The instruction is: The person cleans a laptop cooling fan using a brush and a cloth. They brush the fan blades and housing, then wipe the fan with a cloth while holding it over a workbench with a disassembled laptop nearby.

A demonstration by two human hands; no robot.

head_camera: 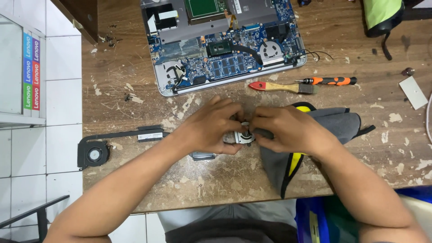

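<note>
My left hand (211,127) and my right hand (288,130) meet at the middle of the worn wooden table (216,180), both gripping a small silver cooling fan (244,135) between the fingertips. The fan is mostly hidden by my fingers. Under my right hand lies a grey cloth with yellow and black trim (328,123). Beyond my hands sits an opened laptop (225,45) with its blue circuit board exposed.
A black fan with a heat pipe (96,153) lies at the table's left edge. A red-handled brush (281,87) and an orange-black screwdriver (330,81) rest behind my right hand. A white card (414,92) lies far right. A green-black bag (382,15) sits at top right.
</note>
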